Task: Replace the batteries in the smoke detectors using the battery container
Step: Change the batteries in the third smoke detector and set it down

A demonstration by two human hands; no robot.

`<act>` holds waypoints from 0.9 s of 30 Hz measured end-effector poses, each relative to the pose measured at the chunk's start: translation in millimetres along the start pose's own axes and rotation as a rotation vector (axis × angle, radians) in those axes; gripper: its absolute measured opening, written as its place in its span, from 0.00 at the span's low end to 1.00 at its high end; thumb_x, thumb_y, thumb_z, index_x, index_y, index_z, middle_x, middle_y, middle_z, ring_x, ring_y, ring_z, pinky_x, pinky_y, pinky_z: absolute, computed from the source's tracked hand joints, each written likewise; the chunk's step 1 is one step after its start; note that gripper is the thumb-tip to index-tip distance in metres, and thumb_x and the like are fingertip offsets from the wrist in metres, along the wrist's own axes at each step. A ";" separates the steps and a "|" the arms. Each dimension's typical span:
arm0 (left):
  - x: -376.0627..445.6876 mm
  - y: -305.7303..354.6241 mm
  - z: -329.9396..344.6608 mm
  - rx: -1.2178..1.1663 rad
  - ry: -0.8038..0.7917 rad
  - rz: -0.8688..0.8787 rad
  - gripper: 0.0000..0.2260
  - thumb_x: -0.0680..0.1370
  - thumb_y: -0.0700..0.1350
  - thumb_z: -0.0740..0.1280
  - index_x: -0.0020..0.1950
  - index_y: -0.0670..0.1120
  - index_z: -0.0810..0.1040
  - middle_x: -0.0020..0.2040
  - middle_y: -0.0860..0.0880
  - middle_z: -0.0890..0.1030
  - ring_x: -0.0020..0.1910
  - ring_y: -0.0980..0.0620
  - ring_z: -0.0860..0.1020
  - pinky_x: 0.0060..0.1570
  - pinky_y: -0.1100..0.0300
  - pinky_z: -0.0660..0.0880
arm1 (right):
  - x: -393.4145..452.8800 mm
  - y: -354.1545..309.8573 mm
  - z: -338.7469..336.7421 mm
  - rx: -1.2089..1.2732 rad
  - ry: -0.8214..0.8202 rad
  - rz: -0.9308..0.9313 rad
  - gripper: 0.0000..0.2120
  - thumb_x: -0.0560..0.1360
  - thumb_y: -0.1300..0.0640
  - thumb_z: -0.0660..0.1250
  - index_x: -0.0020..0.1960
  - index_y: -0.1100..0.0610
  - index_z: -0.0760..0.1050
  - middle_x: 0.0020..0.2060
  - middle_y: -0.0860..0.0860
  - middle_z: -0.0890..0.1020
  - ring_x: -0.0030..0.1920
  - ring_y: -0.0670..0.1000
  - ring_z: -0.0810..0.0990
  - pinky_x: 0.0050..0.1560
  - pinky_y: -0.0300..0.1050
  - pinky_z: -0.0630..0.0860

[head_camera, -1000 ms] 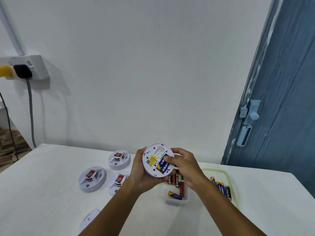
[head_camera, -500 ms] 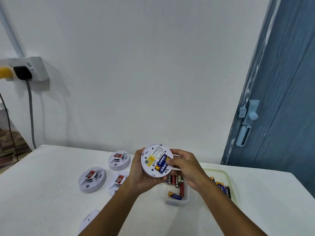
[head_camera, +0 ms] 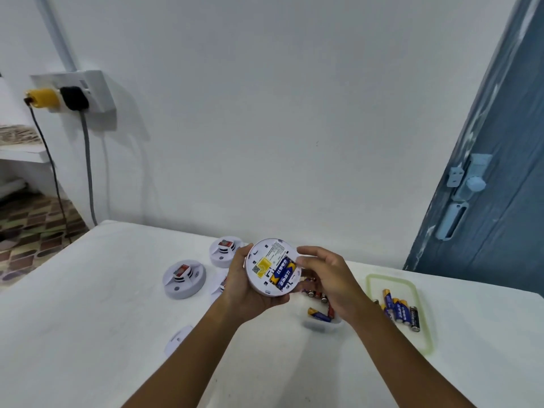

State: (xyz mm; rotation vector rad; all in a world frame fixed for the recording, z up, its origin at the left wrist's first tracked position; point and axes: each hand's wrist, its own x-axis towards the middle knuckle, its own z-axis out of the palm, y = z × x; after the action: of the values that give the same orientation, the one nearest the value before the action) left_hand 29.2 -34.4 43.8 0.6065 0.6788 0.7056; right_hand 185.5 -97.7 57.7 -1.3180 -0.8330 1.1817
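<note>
The right hand (head_camera: 325, 275) has slid toward the detector's right rim, baring both blue batteries (head_camera: 282, 273). Its fingertips pinch there. The left hand (head_camera: 247, 285) grips the smoke detector (head_camera: 265, 262).

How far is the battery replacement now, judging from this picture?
Done: nothing can be confirmed as finished. In hand: the left hand holds one detector back side up, with blue batteries in its bay, and the right hand has its fingertips at them. Left: at least three detectors lie on the table; more batteries wait in the container and on the lid.
</note>
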 end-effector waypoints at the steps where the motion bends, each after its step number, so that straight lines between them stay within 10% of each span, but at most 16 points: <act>1: -1.8 3.5 -8.8 0.005 -0.001 0.005 0.27 0.71 0.62 0.58 0.50 0.43 0.85 0.52 0.36 0.82 0.44 0.35 0.80 0.44 0.51 0.73 | -0.7 1.8 5.3 -0.016 0.027 -0.001 0.11 0.75 0.61 0.68 0.57 0.56 0.78 0.44 0.54 0.86 0.43 0.52 0.84 0.48 0.52 0.79; 5: -9.2 21.5 -43.2 0.042 -0.003 -0.003 0.29 0.77 0.63 0.53 0.57 0.42 0.81 0.56 0.33 0.80 0.44 0.32 0.80 0.39 0.51 0.78 | -7.6 6.6 29.4 -0.125 0.118 -0.037 0.09 0.75 0.57 0.69 0.55 0.52 0.79 0.45 0.50 0.84 0.46 0.49 0.83 0.45 0.43 0.78; 10: -23.3 50.8 -108.7 0.038 -0.023 -0.008 0.27 0.75 0.60 0.58 0.62 0.43 0.79 0.62 0.33 0.76 0.56 0.29 0.76 0.66 0.38 0.66 | -14.6 26.2 77.9 -0.267 0.195 -0.107 0.07 0.73 0.62 0.69 0.49 0.52 0.79 0.38 0.51 0.82 0.38 0.47 0.80 0.38 0.41 0.75; 14: -35.6 72.4 -168.0 0.026 -0.122 -0.068 0.26 0.71 0.61 0.63 0.58 0.43 0.83 0.61 0.35 0.78 0.55 0.30 0.77 0.49 0.47 0.77 | -13.9 64.3 129.0 -0.476 0.131 -0.033 0.08 0.71 0.63 0.71 0.49 0.56 0.79 0.37 0.51 0.82 0.35 0.45 0.79 0.39 0.39 0.74; 22: -55.7 76.6 -256.5 -0.060 -0.254 -0.172 0.36 0.57 0.56 0.81 0.61 0.43 0.81 0.61 0.35 0.78 0.56 0.32 0.78 0.50 0.42 0.78 | -20.4 105.2 202.0 -1.170 -0.140 0.097 0.37 0.58 0.47 0.80 0.62 0.51 0.68 0.55 0.50 0.72 0.54 0.51 0.74 0.50 0.48 0.75; 27: -57.1 74.8 -274.0 -0.144 -0.295 -0.158 0.34 0.61 0.57 0.80 0.61 0.41 0.80 0.60 0.35 0.78 0.57 0.32 0.78 0.57 0.40 0.76 | -16.8 100.4 212.2 -1.335 -0.171 0.129 0.31 0.60 0.47 0.78 0.57 0.53 0.68 0.50 0.50 0.73 0.47 0.52 0.75 0.39 0.43 0.70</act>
State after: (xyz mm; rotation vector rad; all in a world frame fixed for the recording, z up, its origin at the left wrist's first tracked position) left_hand -231.5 42.1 -56.8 0.5050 0.3936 0.4996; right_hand -37.9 -69.1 -10.9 -2.3461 -1.8339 0.7700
